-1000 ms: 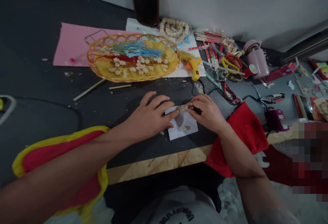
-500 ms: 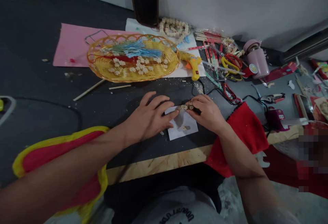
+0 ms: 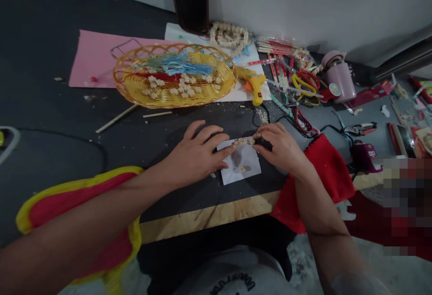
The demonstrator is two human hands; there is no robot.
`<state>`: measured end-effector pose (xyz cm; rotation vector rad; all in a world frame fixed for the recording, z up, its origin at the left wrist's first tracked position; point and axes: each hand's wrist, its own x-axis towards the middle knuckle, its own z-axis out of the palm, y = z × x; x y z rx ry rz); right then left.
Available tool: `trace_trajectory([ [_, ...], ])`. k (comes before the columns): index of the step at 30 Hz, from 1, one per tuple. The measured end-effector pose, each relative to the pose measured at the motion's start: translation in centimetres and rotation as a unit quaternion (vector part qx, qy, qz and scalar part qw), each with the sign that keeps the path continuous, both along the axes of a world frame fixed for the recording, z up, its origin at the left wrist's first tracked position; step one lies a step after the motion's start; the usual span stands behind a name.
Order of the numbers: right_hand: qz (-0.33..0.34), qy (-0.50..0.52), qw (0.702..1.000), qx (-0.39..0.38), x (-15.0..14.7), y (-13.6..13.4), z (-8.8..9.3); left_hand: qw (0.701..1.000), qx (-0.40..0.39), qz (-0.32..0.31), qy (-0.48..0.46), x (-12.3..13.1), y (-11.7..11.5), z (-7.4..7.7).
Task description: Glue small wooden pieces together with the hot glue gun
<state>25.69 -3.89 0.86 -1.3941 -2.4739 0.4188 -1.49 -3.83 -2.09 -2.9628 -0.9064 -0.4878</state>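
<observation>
A small white paper card [image 3: 232, 177] lies on the dark table in front of me. Along its top edge runs a short row of small beige pieces [image 3: 244, 141], like tiny flowers or beads. One more beige piece [image 3: 243, 169] sits lower on the card. My left hand [image 3: 199, 151] rests palm down with fingers spread, its thumb tip at the left end of the row and on the card's edge. At the row's right end, my right hand [image 3: 278, 146] has its fingers curled in a pinch; what is between the fingertips is too small to make out.
A yellow woven basket [image 3: 162, 99] with blue tassels and beige flowers stands beyond my hands. Beside it lies a yellow glue gun [image 3: 257, 90]. Scissors [image 3: 302, 122], a pink bottle [image 3: 342, 81] and a red cloth [image 3: 329, 169] are to the right. A wooden stick [image 3: 116, 118] lies left.
My right hand has shifted slightly to the right, uncovering more of the beige row. My left hand stays nearly still.
</observation>
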Motion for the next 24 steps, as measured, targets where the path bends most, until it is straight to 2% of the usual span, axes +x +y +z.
trace_trajectory([
  [7, 0.0, 0.004, 1.0, 0.013, -0.61, -0.04, -0.14, 1.0, 0.0, -0.001, 0.017, 0.05, -0.02, 0.6],
  [24, 0.019, -0.002, 1.0, 0.002, -0.79, -0.14, -0.25, 1.0, 0.023, -0.008, -0.001, 0.07, 0.15, 0.14],
])
